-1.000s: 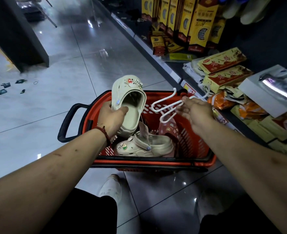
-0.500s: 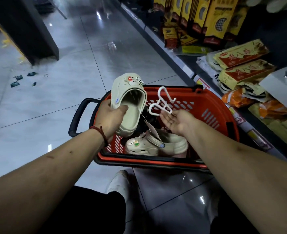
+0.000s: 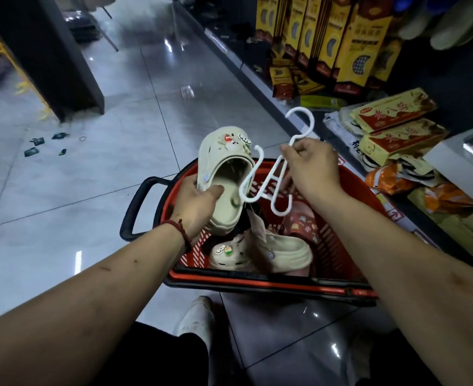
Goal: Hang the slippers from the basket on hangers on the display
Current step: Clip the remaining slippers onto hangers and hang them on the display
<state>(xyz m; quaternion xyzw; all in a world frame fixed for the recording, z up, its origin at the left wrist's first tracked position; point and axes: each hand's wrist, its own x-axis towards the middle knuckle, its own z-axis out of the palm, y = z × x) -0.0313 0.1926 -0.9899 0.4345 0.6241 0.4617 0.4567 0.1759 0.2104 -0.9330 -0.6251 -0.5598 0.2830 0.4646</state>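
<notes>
My left hand (image 3: 199, 203) grips a cream clog slipper (image 3: 224, 174) with charms on its toe, held above the red basket (image 3: 338, 260), its opening facing me. My right hand (image 3: 311, 169) pinches a white plastic hanger (image 3: 268, 176) near its top hook. One lower prong of the hanger sits at the slipper's opening. A second cream slipper (image 3: 263, 253) lies in the basket beside a reddish-pink slipper (image 3: 302, 225).
The basket stands on a glossy tiled floor with its black handle (image 3: 135, 207) to the left. Shelves on the right hold yellow and red boxes (image 3: 391, 115) and orange packets (image 3: 391, 179). A dark shelf end (image 3: 62, 57) stands at back left. My shoe (image 3: 199, 319) is below the basket.
My right hand has lifted the hanger, turned it upright and brought it against the slipper's opening. The left hand holds the slipper as before.
</notes>
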